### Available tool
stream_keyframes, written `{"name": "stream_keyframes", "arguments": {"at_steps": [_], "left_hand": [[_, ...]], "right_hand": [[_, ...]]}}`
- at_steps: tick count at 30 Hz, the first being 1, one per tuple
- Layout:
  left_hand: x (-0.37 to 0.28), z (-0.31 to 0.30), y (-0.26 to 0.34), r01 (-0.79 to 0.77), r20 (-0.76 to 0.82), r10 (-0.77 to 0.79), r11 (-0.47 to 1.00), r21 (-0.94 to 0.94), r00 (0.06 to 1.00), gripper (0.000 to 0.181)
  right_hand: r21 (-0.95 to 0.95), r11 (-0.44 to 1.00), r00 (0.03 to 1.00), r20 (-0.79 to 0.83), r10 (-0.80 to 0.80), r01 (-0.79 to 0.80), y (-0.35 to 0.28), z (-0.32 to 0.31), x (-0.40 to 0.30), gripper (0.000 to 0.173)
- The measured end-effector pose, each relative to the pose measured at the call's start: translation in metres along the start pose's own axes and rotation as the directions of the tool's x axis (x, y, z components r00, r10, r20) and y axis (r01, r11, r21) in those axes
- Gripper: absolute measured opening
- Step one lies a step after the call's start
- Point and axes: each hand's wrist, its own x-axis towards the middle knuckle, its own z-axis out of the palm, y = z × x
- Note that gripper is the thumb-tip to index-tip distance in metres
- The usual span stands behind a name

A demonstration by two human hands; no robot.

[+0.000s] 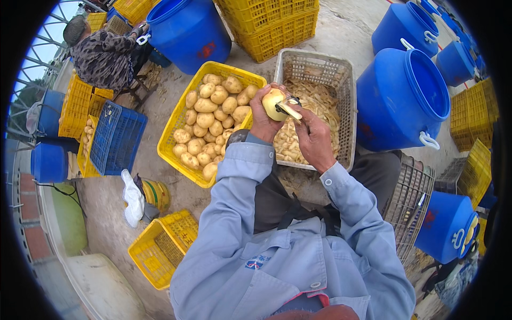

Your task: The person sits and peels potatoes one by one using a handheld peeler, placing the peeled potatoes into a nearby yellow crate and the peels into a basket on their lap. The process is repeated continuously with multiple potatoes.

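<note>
In my left hand [264,114] is a potato [274,105], largely peeled, held above the gap between two crates. My right hand [316,136] grips a peeler [294,101] with dark parts, whose head lies against the potato's right side; a pale strip of peel [290,111] hangs at it. Below and to the left, a yellow plastic crate [166,138] holds many unpeeled potatoes [205,120]. Under my right hand stands a grey-white plastic crate [350,120] with a thick layer of potato peelings [290,140]. The peeler's handle is mostly hidden by my fingers.
Blue plastic barrels [384,100] stand close on the right, another [188,36] beyond the potatoes. Yellow crates [272,30] are stacked ahead. A person [102,56] sits at upper left near a blue crate [118,138]. An empty yellow crate [160,252] lies lower left.
</note>
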Motion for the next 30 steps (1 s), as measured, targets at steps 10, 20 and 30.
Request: {"name": "stream_keyframes", "arguments": {"at_steps": [10,20,30], "left_hand": [[0.003,0.001,0.009,0.064,0.116,-0.045,0.985,-0.16,0.992,0.019],[0.004,-0.001,0.003,0.021,0.115,-0.014,0.998,-0.061,0.993,0.024],[0.0,-0.002,0.003,0.01,0.105,-0.006,0.999,-0.033,0.994,0.022]], "right_hand": [[0.031,0.987,0.986,0.068,0.154,-0.156,0.027,-0.008,-0.024,0.035],[0.072,0.995,0.996,0.065,-0.067,0.062,-0.006,-0.008,0.016,0.034],[0.083,0.992,0.994,0.046,-0.095,0.091,-0.008,-0.001,0.021,0.034]]}}
